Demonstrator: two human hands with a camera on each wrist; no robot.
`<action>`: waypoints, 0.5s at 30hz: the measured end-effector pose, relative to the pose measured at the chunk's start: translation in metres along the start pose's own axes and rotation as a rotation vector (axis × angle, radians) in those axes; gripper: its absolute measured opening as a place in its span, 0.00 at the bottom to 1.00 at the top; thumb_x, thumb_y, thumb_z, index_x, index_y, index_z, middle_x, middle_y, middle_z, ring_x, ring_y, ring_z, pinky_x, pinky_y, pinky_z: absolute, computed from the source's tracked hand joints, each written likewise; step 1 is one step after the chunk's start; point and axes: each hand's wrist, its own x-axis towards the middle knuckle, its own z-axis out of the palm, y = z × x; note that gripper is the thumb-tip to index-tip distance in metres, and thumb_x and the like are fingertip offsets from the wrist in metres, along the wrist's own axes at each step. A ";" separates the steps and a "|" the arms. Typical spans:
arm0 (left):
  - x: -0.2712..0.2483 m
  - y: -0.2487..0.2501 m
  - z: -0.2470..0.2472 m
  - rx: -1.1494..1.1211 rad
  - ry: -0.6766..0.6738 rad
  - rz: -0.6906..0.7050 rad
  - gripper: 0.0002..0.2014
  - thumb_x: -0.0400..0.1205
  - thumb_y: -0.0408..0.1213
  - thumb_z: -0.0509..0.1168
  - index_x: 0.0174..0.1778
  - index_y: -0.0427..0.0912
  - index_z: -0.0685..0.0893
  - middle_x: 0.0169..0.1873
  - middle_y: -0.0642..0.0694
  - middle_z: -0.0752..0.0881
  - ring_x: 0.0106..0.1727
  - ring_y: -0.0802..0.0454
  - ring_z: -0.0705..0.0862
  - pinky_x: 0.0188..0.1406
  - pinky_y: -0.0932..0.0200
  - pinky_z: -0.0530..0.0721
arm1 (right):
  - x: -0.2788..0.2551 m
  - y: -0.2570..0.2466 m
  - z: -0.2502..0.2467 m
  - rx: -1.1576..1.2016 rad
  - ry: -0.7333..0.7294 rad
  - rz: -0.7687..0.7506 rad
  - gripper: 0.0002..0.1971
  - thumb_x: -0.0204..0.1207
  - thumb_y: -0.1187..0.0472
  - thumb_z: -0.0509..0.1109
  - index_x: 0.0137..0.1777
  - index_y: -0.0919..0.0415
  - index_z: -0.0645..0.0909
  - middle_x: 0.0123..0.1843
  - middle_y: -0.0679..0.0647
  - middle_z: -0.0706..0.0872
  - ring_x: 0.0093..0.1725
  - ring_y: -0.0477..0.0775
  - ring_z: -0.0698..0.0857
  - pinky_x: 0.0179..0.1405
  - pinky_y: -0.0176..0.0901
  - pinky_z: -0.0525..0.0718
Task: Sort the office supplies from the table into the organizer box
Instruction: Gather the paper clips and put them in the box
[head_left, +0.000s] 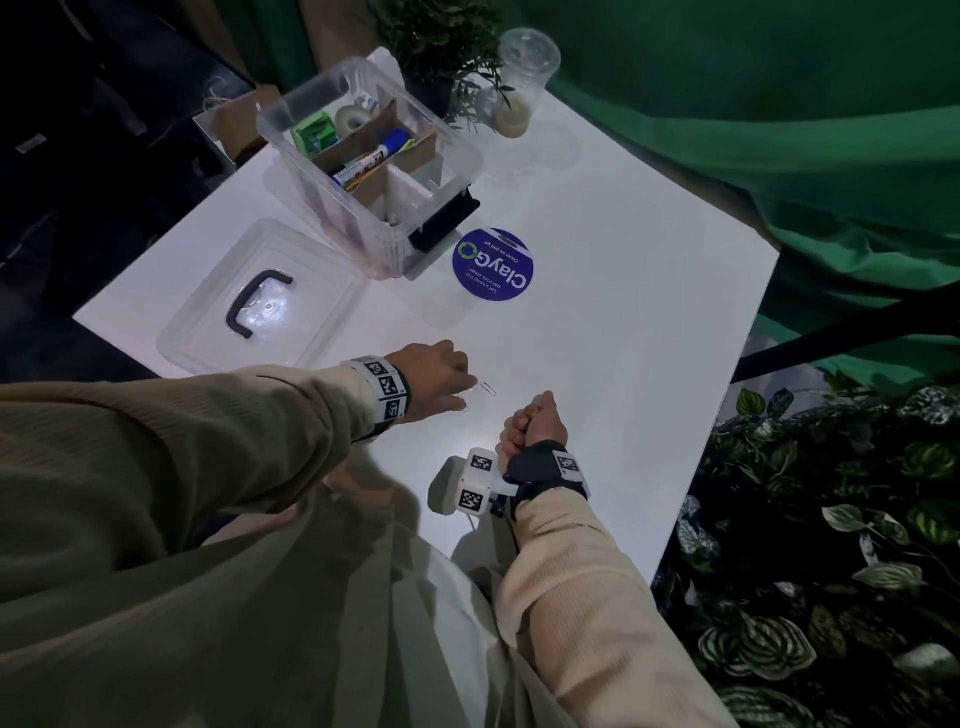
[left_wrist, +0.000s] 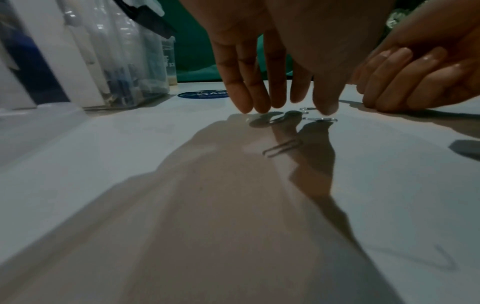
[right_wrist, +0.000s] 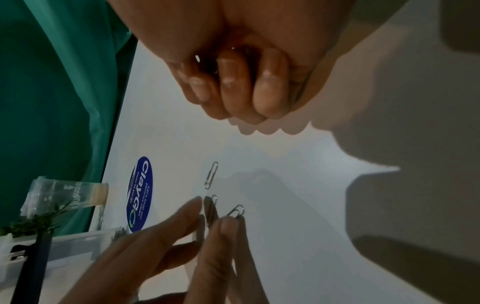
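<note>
Three silver paper clips lie on the white table (head_left: 597, 312). In the left wrist view one clip (left_wrist: 283, 147) sits nearest and another (left_wrist: 320, 119) is under my thumb tip. My left hand (head_left: 470, 387) reaches over them with straight fingers touching the table. In the right wrist view its finger and thumb stand either side of a clip (right_wrist: 213, 200); one clip (right_wrist: 237, 210) lies at the thumb tip and one (right_wrist: 211, 174) lies apart. My right hand (head_left: 532, 421) rests beside them as a fist (right_wrist: 233, 92); small glints show inside and I cannot tell what they are. The clear organizer box (head_left: 311, 88) stands at the back.
The box holds a green dispenser (head_left: 311, 132), a tape roll (head_left: 350, 118) and markers (head_left: 374, 153) between cardboard dividers. Its lid (head_left: 260, 306) lies at the left. A blue round sticker (head_left: 493, 265), a plastic cup (head_left: 524, 78) and a plant (head_left: 441, 41) are farther back. Foliage borders the table's right edge.
</note>
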 end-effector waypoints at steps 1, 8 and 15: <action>0.002 0.001 -0.001 0.010 -0.020 0.014 0.20 0.84 0.54 0.57 0.66 0.48 0.80 0.61 0.49 0.81 0.61 0.45 0.75 0.47 0.51 0.80 | 0.000 0.000 0.000 -0.004 0.001 -0.004 0.25 0.79 0.45 0.58 0.22 0.54 0.64 0.19 0.48 0.65 0.14 0.48 0.56 0.17 0.26 0.54; 0.007 0.008 -0.001 0.024 -0.046 0.044 0.18 0.87 0.48 0.54 0.56 0.44 0.86 0.53 0.47 0.85 0.56 0.45 0.77 0.47 0.52 0.80 | -0.001 0.001 -0.001 -0.022 0.011 -0.011 0.24 0.78 0.47 0.59 0.21 0.53 0.64 0.19 0.48 0.65 0.15 0.48 0.57 0.17 0.29 0.54; 0.019 0.021 -0.005 -0.029 -0.086 -0.082 0.12 0.84 0.41 0.57 0.54 0.39 0.80 0.54 0.42 0.83 0.57 0.43 0.79 0.50 0.49 0.82 | -0.004 0.000 0.000 -0.015 -0.015 -0.010 0.25 0.80 0.47 0.58 0.21 0.53 0.64 0.18 0.48 0.66 0.14 0.48 0.58 0.18 0.28 0.55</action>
